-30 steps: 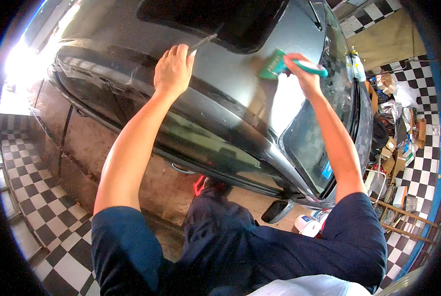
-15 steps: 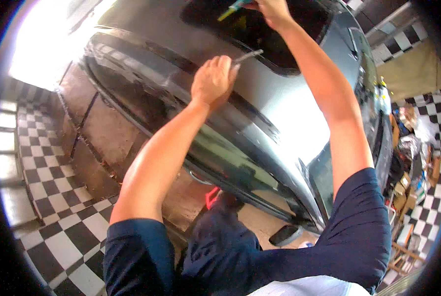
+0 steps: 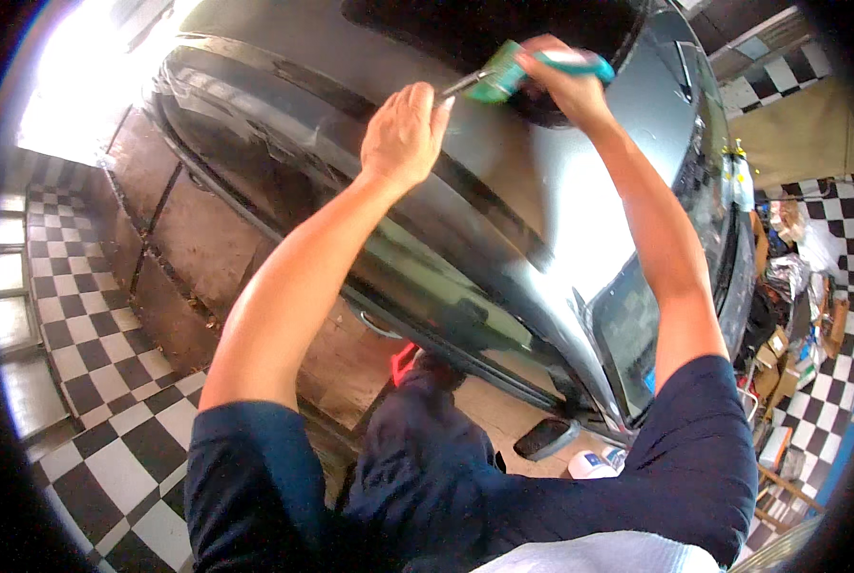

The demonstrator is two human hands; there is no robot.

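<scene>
My left hand (image 3: 398, 134) is closed on a thin dark-and-silver tool (image 3: 465, 83) over the grey car's roof (image 3: 284, 48), near the dark sunroof (image 3: 417, 24). My right hand (image 3: 570, 84) grips a teal-handled squeegee (image 3: 498, 81) whose green blade lies by the sunroof's near corner, close to the thin tool's tip and blurred by motion. Below, the side window (image 3: 417, 267) and a glossy pillar (image 3: 565, 320) slope toward my body.
A wing mirror (image 3: 541, 437) juts out beside white tubs (image 3: 589, 463) near my legs, with a red object (image 3: 403, 358). Spray bottles (image 3: 737, 181) stand past the windshield. Boxes and clutter (image 3: 790, 315) fill the right side. Checkered tiles (image 3: 93, 325) are at the left.
My right hand went up over the sunroof half a second ago and is now lower, beside the left hand with the squeegee. My left hand has shifted slightly up and left since then.
</scene>
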